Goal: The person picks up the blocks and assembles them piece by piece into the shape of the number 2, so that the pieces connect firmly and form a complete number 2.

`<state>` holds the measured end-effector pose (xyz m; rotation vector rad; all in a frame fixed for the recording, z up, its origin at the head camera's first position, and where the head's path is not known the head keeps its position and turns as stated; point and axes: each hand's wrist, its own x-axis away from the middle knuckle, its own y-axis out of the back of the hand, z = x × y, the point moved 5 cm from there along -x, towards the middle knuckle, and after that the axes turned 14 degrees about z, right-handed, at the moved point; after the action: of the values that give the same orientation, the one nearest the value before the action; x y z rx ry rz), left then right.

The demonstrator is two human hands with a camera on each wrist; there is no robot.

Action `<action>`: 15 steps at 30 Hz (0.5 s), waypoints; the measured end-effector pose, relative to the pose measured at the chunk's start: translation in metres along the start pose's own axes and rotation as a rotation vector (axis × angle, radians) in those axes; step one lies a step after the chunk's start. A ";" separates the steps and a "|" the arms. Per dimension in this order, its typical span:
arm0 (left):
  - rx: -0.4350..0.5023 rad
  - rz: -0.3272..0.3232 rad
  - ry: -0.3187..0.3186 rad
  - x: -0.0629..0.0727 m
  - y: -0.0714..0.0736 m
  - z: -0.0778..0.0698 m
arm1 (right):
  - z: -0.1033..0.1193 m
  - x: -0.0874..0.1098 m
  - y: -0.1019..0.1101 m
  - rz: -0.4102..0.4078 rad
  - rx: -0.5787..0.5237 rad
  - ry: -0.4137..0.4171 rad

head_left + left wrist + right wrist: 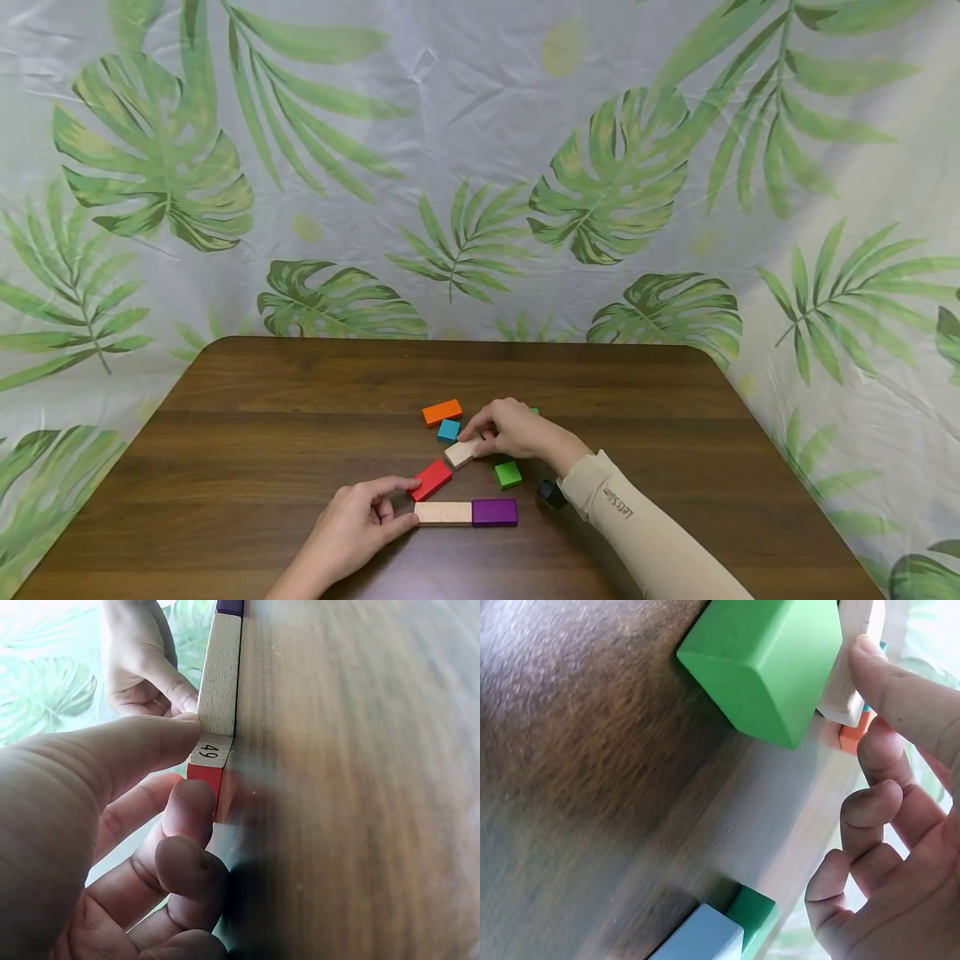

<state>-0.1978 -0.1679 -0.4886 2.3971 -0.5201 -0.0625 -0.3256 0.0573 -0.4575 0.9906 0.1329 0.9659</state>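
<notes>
Red block (432, 479), head view: slanted on the table (262, 433), its near end at my left hand (352, 525). Forefinger on red, thumb on the left end of the long block (444, 514); both ends held in that one grip. Long block's corner meets red's near corner. Purple block (495, 512) end to end with long, on the right.

Right hand (517, 429) pinches the pale block (457, 454) between thumb and forefinger, just beyond red's far end. Close past it: blue block (447, 431), then orange block (442, 412). Green block (507, 475) on the near side of my right hand. Dark object (551, 494), partly hidden, beside my sleeve (652, 525); shape unclear. Leafy cloth (480, 125) behind the table.

Left wrist view: forefinger tip against red's end, thumb at long's end, other fingers curled beneath. Pale face marked "49" between thumb and red. Long runs away from me, purple at its far end. Right hand in the background, across long's upper edge.

Right wrist view: thumb pad flat on pale, forefinger opposite, remaining fingers bent and holding nothing. Green stands large in front and covers part of pale. Orange shows behind the pinch. Off to the other side, well apart: light blue block (705, 937) against a dark green block (754, 919).
</notes>
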 end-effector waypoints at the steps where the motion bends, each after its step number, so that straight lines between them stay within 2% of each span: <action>1: 0.001 0.001 0.000 0.000 0.000 0.000 | 0.001 0.000 -0.001 0.006 -0.006 0.004; 15: -0.001 0.005 0.004 0.000 0.000 0.000 | 0.004 -0.002 -0.005 0.028 -0.034 0.042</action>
<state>-0.1982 -0.1679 -0.4883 2.3942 -0.5235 -0.0554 -0.3220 0.0522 -0.4600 0.9432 0.1376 1.0124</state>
